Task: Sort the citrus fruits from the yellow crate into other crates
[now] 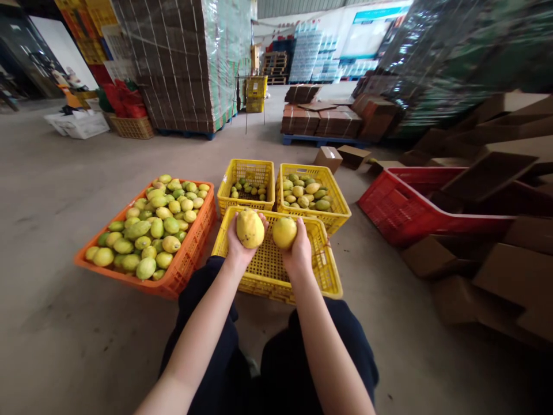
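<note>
In the head view, my left hand (237, 245) is closed round a yellow lemon (250, 228) with dark specks. My right hand (301, 246) grips another lemon (284, 233), smoother and slightly smaller. Both fruits are held side by side, apart from each other, above a shallow yellow crate (319, 262) in front of my knees. The part of its mesh floor that shows holds no fruit. To the left, an orange crate (196, 253) is heaped with green and yellow lemons (158, 227).
Behind the near crate stand two yellow crates, the left one (224, 193) with a few green fruits low inside, the right one (341, 210) fuller. At right are a red crate (380, 207) and loose cardboard boxes (514, 282). Wrapped pallet stacks (173, 69) rise farther back.
</note>
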The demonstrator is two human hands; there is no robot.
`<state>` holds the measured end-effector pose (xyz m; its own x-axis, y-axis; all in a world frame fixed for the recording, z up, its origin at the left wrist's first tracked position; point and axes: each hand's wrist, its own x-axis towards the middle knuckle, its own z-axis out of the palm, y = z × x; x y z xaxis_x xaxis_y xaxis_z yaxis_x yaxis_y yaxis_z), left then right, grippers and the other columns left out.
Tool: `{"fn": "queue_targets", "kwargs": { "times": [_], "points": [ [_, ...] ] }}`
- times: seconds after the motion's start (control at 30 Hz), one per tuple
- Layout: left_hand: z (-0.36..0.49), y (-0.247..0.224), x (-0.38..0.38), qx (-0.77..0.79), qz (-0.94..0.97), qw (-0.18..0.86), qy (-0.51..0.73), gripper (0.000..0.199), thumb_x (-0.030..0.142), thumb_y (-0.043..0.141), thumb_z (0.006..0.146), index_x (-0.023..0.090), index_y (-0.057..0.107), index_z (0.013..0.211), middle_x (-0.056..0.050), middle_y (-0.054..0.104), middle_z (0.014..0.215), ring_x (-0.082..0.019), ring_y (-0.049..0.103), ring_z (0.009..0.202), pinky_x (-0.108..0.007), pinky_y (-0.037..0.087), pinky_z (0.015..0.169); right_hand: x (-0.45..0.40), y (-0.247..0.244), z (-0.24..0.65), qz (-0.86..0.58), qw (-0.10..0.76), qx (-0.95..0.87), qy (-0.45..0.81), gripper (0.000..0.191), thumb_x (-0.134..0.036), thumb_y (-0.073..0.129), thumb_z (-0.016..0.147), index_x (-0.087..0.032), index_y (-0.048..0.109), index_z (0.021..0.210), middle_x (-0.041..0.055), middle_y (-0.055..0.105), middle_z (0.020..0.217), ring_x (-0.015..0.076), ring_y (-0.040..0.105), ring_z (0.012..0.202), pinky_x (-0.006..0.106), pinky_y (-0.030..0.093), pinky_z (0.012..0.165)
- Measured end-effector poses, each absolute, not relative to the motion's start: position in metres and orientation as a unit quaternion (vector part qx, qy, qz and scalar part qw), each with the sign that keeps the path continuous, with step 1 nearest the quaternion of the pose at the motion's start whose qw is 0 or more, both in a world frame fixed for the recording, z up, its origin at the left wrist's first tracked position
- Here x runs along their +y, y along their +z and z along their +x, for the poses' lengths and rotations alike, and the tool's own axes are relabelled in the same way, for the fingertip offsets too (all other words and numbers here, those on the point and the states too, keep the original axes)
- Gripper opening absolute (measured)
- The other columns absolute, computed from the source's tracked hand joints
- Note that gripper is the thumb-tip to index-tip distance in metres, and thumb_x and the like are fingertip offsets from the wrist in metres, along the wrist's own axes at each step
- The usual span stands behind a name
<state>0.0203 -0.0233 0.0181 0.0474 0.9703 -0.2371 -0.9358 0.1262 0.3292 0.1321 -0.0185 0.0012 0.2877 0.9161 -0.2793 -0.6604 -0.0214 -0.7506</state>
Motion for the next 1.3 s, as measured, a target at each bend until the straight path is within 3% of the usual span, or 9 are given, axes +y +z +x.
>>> {"fn": "queue_targets", "kwargs": {
  "times": [0.1,0.23,0.3,0.43,0.57,0.73,0.87,0.97,1.3],
  "points": [
    [0.026,0.014,-0.024,0.194,0.06,0.726,0.657,0.039,0.041,0.04,0.093,0.015,0.069,0.087,-0.009,0.072,0.091,-0.025,0.067,0.1,-0.039,0.055,0.091,-0.023,0.002,0.126,-0.43,0.707,-0.279,0.488,0.04,-0.055,0.06,0.081,-0.022,0.063,0.104,0.0039,0.069,0.105,0.0209,0.066,0.099,0.036,0.056,0.083],
    [0.04,0.004,-0.029,0.198,0.087,0.733,0.645,0.033,0.038,0.048,0.091,0.014,0.07,0.092,-0.01,0.072,0.098,-0.027,0.064,0.112,-0.036,0.054,0.093,-0.028,0.001,0.121,-0.443,0.67,-0.505,0.315,0.049,-0.056,0.051,0.088,-0.031,0.054,0.131,0.0063,0.049,0.143,0.0246,0.042,0.136,0.05,0.031,0.114],
    [0.045,-0.001,-0.031,0.19,0.113,0.721,0.657,0.031,0.037,0.051,0.089,0.016,0.07,0.101,-0.009,0.072,0.103,-0.027,0.062,0.115,-0.037,0.054,0.095,-0.028,-0.001,0.121,-0.428,0.63,-0.58,0.289,0.048,-0.058,0.049,0.089,-0.033,0.057,0.129,0.0053,0.044,0.147,0.0257,0.034,0.142,0.052,0.024,0.118],
    [0.041,-0.003,-0.027,0.167,0.178,0.684,0.687,0.046,0.035,0.063,0.083,0.026,0.06,0.128,-0.006,0.067,0.122,-0.028,0.061,0.118,-0.04,0.052,0.098,-0.028,-0.001,0.122,-0.382,0.576,-0.654,0.307,0.055,-0.062,0.064,0.078,-0.033,0.061,0.125,0.0058,0.039,0.153,0.0317,0.029,0.146,0.057,0.027,0.117],
    [0.031,-0.002,-0.019,0.178,0.172,0.663,0.707,0.065,0.044,0.073,0.078,0.033,0.051,0.138,-0.006,0.062,0.13,-0.03,0.06,0.119,-0.041,0.053,0.096,-0.033,0.004,0.12,-0.337,0.557,-0.693,0.308,0.063,-0.049,0.083,0.064,-0.029,0.062,0.12,0.0091,0.042,0.152,0.0346,0.035,0.143,0.058,0.031,0.115],
    [0.028,0.0,-0.016,0.21,0.149,0.614,0.746,0.061,0.04,0.073,0.08,0.036,0.05,0.137,-0.002,0.065,0.124,-0.025,0.064,0.111,-0.036,0.054,0.092,-0.04,0.006,0.109,-0.328,0.584,-0.675,0.311,0.055,-0.036,0.082,0.069,-0.028,0.058,0.117,0.0089,0.062,0.133,0.03,0.046,0.137,0.052,0.038,0.113],
    [0.022,0.008,-0.016,0.198,0.116,0.615,0.754,0.038,0.041,0.065,0.084,0.027,0.064,0.119,-0.003,0.069,0.102,-0.019,0.067,0.088,-0.031,0.055,0.082,-0.038,0.01,0.113,-0.344,0.638,-0.6,0.34,0.05,-0.036,0.083,0.066,-0.026,0.058,0.108,0.0055,0.07,0.112,0.0257,0.067,0.107,0.046,0.054,0.096],
    [0.017,0.014,-0.017,0.2,0.097,0.619,0.753,0.032,0.051,0.06,0.085,0.023,0.068,0.097,-0.003,0.069,0.092,-0.016,0.066,0.079,-0.03,0.054,0.078,-0.035,0.016,0.125,-0.382,0.661,-0.566,0.31,0.049,-0.036,0.083,0.066,-0.027,0.057,0.105,0.0025,0.069,0.101,0.0214,0.068,0.091,0.041,0.057,0.084],
    [0.02,0.016,-0.024,0.279,0.2,0.524,0.78,0.038,0.045,0.052,0.086,0.017,0.068,0.068,-0.004,0.068,0.071,-0.018,0.068,0.08,-0.029,0.051,0.08,-0.037,0.013,0.13,-0.397,0.588,-0.678,0.191,0.053,-0.038,0.084,0.064,-0.026,0.059,0.11,0.0041,0.068,0.105,0.0238,0.065,0.095,0.041,0.054,0.088]
  ]
}}
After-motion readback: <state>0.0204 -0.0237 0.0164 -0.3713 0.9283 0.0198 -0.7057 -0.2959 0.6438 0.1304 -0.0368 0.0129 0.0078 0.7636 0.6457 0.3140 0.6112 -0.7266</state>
